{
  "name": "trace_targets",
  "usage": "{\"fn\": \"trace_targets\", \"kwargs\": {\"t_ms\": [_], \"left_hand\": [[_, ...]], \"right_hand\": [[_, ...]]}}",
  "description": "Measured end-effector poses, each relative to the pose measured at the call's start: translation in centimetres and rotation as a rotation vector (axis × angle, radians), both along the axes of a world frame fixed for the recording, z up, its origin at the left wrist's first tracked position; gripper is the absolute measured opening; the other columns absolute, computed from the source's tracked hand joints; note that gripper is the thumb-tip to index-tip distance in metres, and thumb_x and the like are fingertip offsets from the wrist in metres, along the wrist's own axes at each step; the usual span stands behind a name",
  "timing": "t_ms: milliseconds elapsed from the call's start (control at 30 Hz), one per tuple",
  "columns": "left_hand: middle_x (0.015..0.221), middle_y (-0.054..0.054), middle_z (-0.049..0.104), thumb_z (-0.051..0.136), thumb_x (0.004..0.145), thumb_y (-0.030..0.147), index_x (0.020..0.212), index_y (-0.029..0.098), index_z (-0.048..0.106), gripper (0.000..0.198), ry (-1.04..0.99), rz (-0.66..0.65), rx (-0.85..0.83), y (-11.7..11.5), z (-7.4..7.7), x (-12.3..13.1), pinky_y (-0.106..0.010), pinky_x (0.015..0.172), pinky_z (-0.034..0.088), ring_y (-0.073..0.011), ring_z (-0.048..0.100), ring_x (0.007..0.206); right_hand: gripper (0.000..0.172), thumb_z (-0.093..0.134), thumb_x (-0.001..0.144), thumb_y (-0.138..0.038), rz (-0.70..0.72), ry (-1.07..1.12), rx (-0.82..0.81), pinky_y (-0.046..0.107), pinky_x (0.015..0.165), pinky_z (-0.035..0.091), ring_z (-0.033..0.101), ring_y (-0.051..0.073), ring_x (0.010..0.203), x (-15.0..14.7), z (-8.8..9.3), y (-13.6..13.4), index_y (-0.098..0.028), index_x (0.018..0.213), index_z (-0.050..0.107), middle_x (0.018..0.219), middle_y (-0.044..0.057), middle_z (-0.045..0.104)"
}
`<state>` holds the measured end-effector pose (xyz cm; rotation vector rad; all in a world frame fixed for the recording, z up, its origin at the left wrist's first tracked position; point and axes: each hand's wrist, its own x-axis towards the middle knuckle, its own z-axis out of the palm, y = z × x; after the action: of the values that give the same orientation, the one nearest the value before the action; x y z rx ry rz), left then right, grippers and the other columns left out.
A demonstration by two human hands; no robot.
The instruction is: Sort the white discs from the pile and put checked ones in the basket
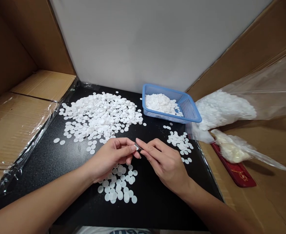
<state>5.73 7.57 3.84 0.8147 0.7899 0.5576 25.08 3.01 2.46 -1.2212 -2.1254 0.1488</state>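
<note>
Between the thumb and fingers of my left hand (115, 151) a small white disc (136, 148) is pinched. My right hand (166, 162) is closed round a thin dark grey piece (139, 146), perhaps a blade, whose end meets the disc; most of it is hidden by the fingers. Both hands are raised over the black table with their fingertips almost touching. Below my left hand lies a loose group of white discs (120, 195). A large heap of similar discs (101, 113) spreads out behind it, and a smaller cluster (180, 141) lies beyond my right hand.
A blue plastic basket (172, 117) partly filled with white discs stands at the back right. Beside it lie a clear bag of white pieces (223, 109), a knotted bag with yellowish contents (230, 151) and a red packet (242, 177). Cardboard (16, 120) borders the table.
</note>
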Motion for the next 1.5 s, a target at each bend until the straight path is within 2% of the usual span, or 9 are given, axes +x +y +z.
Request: {"fn": "trace_targets", "kwargs": {"t_ms": [300,600,1067,1167,1333,1500], "left_hand": [[0.080,-0.004,0.071,0.074,0.082,0.039,0.082,0.015,0.067,0.025,0.051,-0.087,0.094,0.2,-0.2,-0.5,-0.022,0.058,0.040,-0.0079,0.051,0.057],[0.079,-0.004,0.071,0.073,0.082,0.040,0.080,0.015,0.066,0.026,0.074,-0.106,0.117,0.2,0.0,-0.4,-0.020,0.055,0.038,-0.0072,0.051,0.055],[0.072,-0.003,0.069,0.069,0.084,0.036,0.075,0.015,0.065,0.023,0.181,-0.139,0.250,0.4,0.6,-0.4,-0.020,0.052,0.037,-0.0078,0.050,0.053],[0.074,-0.003,0.070,0.068,0.085,0.035,0.078,0.015,0.066,0.021,0.198,-0.140,0.278,0.4,0.4,-0.5,-0.020,0.051,0.038,-0.0079,0.051,0.054],[0.085,-0.005,0.074,0.067,0.087,0.032,0.091,0.015,0.070,0.018,0.205,-0.145,0.319,0.4,0.2,-0.7,-0.020,0.055,0.044,-0.0081,0.056,0.058],[0.083,-0.004,0.075,0.069,0.086,0.028,0.091,0.016,0.074,0.014,0.194,-0.095,0.392,0.4,0.4,-0.6,-0.018,0.057,0.047,-0.0087,0.058,0.061]], "right_hand": [[0.037,0.050,0.102,-0.021,0.034,-0.012,-0.021,0.023,0.059,0.051,0.059,0.013,0.069,0.3,0.1,-0.1,-0.021,0.138,0.061,0.081,0.004,0.063],[0.038,0.050,0.102,-0.021,0.053,-0.016,-0.009,0.022,0.059,0.050,0.060,0.013,0.069,0.3,0.1,-0.1,-0.023,0.139,0.060,0.081,0.004,0.064],[0.036,0.050,0.102,-0.021,0.078,-0.061,-0.009,0.022,0.060,0.048,0.058,0.012,0.069,0.3,0.1,-0.2,-0.022,0.137,0.061,0.081,0.003,0.062],[0.034,0.047,0.104,-0.022,0.003,-0.068,-0.013,0.022,0.061,0.047,0.057,0.012,0.067,0.8,-0.1,0.2,-0.019,0.132,0.065,0.079,0.003,0.061],[0.039,0.040,0.105,-0.032,-0.273,-0.223,-0.133,0.026,0.057,0.048,0.058,0.015,0.063,2.8,-1.3,2.0,-0.021,0.132,0.065,0.080,0.003,0.058],[0.035,0.043,0.103,-0.034,-0.262,-0.228,-0.274,0.030,0.058,0.052,0.065,0.020,0.074,3.1,-3.1,3.0,-0.020,0.130,0.061,0.101,0.008,0.061]]}}
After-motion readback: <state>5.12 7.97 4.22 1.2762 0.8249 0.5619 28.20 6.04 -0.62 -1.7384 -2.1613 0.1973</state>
